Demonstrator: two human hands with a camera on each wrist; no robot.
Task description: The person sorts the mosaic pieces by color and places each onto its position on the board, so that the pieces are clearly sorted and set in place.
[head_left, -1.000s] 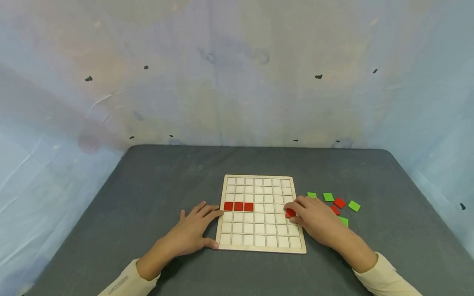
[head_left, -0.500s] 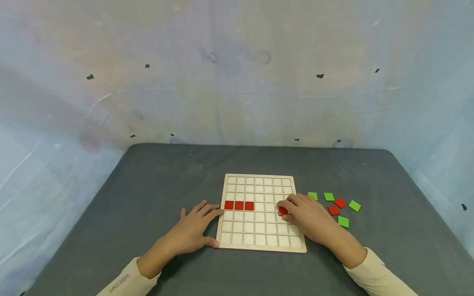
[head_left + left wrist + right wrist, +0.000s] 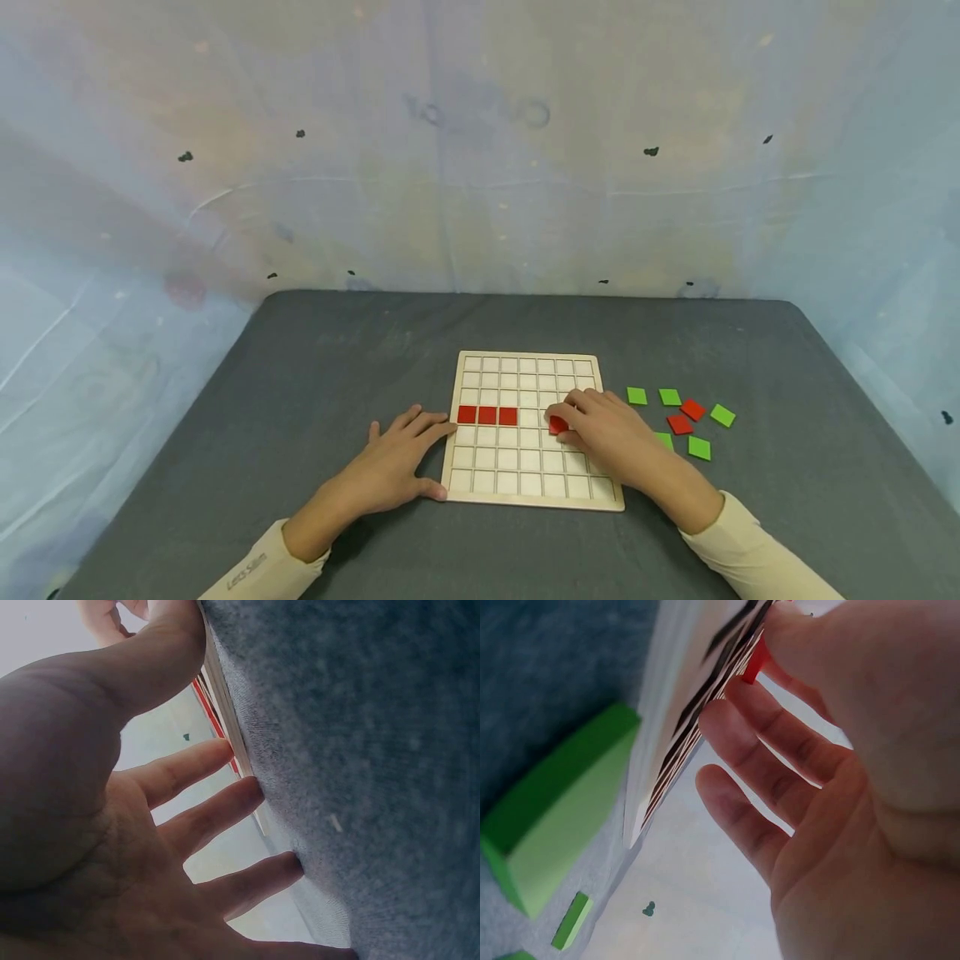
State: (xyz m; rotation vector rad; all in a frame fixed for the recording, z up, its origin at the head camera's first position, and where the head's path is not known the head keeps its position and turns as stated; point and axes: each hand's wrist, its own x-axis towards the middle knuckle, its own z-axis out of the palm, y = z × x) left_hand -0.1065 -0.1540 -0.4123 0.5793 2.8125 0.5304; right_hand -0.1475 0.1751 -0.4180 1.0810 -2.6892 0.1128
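A pale wooden grid board (image 3: 517,461) lies flat on the grey table. Three red square tiles (image 3: 487,415) sit side by side in one of its rows, starting at the left edge. My left hand (image 3: 388,462) rests beside the board with fingers spread, thumb and fingertips touching its left edge; the left wrist view shows those straight fingers (image 3: 217,814) too. Over the right part of the board, my right hand (image 3: 611,433) pinches another red tile (image 3: 558,426) between thumb and fingers. In the right wrist view a sliver of that red tile (image 3: 754,663) shows; the rest is hidden by the hand.
Right of the board, several green tiles (image 3: 699,448) and two red tiles (image 3: 680,425) lie loose on the grey table (image 3: 360,350). One green tile is partly covered by the right hand. A pale draped sheet (image 3: 480,167) rises behind the table.
My right hand has moved left across the board with the red tile, from its right edge toward the three set tiles. More loose tiles have come into view behind it. The left hand stays put.
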